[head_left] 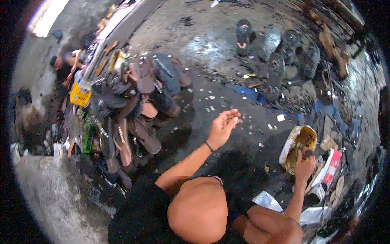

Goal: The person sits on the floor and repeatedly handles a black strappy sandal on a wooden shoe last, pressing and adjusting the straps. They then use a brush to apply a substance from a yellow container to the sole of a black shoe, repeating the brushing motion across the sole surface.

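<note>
left hand: the left hand (pixel 222 127) is raised over the dark wet floor (pixel 211 44), palm up, fingers curled in toward the thumb. Might be pinching something tiny, honestly can't tell from this angle. There's a thin dark band on the wrist.
right hand: the right hand (pixel 304 166) is down at the rim of the glue can (pixel 300 147), fingers closed around a small dark thing right at the can's edge, looks like a brush or dauber but it's too small to be sure.
glue can: open-topped, yellowish gunk inside, sitting on the floor off to the person's right, just beside a red and white carton (pixel 330 167).
shoe pile: big heap of brown and black sandals (pixel 130 101) to the left, well apart from both hands, with a yellow box (pixel 80 96) at its far side.
far side: row of dark soles (pixel 280 49) laid out on the floor.
floor bits: white scraps (pixel 266 200) near the knee.
</note>
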The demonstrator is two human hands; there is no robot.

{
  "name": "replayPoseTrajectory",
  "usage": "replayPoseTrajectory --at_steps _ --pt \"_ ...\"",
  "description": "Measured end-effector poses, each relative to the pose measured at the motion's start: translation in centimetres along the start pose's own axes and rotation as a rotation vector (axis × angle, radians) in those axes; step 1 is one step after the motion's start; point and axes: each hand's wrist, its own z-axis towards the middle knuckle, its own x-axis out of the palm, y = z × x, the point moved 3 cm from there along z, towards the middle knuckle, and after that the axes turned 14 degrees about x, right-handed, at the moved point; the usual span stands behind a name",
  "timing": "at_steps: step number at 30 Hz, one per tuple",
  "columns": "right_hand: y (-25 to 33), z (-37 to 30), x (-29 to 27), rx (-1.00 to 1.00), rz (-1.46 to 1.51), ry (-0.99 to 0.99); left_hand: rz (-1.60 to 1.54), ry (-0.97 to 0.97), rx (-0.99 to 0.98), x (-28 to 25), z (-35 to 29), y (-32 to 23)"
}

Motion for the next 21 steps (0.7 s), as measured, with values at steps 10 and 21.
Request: replayPoseTrajectory --at_steps 10,21 --pt "-3.0 -4.4 -5.6 0.081 0.126 0.161 0.938 -0.225 -0.055 -23.0 15.1 -16.1" --pt "0.9 -7.7 -5.8 0.118 0.368 0.721 0.614 0.561 -0.06 -2.6 -7.2 2.2"
